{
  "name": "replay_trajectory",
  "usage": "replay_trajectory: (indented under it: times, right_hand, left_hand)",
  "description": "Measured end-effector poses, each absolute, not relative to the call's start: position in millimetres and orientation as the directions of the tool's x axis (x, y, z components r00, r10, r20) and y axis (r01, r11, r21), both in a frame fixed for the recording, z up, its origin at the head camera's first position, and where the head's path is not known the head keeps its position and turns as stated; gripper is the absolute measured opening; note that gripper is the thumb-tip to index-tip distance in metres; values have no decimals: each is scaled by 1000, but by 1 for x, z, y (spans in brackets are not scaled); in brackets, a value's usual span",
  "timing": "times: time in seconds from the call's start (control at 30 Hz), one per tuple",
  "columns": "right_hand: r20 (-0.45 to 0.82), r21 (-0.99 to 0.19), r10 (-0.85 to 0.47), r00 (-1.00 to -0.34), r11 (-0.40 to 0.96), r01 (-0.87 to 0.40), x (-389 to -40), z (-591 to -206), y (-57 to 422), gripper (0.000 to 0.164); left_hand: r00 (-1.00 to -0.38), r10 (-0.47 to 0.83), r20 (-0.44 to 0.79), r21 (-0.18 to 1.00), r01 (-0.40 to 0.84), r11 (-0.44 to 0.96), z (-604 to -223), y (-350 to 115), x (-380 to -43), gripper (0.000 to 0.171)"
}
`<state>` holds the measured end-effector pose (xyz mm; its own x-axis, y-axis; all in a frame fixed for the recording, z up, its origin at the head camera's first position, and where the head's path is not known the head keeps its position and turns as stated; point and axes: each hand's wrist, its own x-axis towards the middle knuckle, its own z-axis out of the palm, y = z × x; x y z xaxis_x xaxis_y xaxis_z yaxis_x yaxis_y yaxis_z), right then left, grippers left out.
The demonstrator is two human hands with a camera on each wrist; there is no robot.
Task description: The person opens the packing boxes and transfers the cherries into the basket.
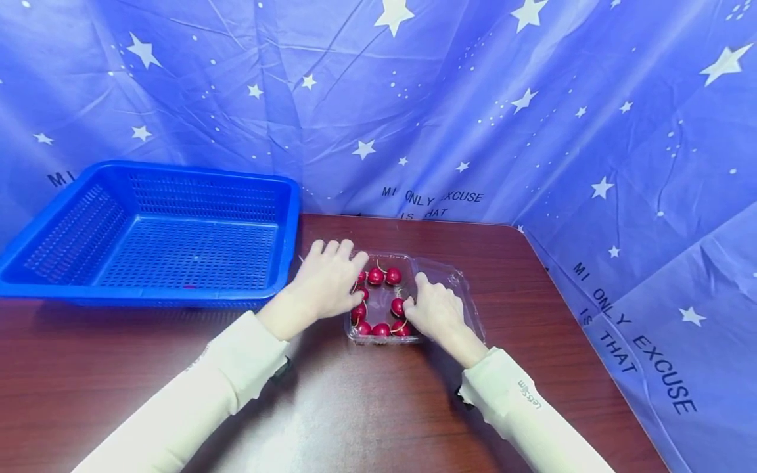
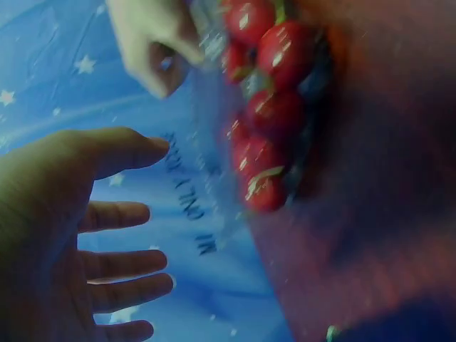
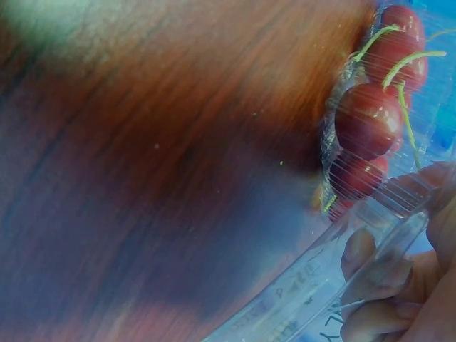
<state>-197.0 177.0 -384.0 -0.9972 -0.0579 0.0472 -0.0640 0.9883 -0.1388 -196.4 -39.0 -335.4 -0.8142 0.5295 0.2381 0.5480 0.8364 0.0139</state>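
Observation:
A clear plastic clamshell box sits on the table with its lid folded out to the right. Several red cherries with green stems lie along its inner sides, around a bare middle. My left hand hovers over the box's left edge; the left wrist view shows its fingers spread and straight, holding nothing. At the box's right side, my right hand grips the plastic where box and lid meet. Its curled fingers show through the clear plastic in the right wrist view.
To the left stands a large blue plastic basket, with a small red spot at its near inner edge. The brown wooden table meets a blue star-printed cloth at the back and right.

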Motion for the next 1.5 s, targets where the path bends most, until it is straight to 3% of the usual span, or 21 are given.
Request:
replay_trajectory:
  times: [0.23,1.07,1.5]
  right_hand:
    - [52,-143,-57,-997,988,-63,-198,-384,176,26]
    - [48,-138,-53,-997,989,-59,-197,-386,177,28]
    - [57,-148,-58,-997,987,-66,-197,-386,178,27]
  left_hand:
    - [-820,562,109,6,566,825,-349,-22,-190,55]
    - [-815,558,158,-76,554,829,-377,10,-186,42]
    - [-865,502,-16,-44,502,864,-385,11,-194,42]
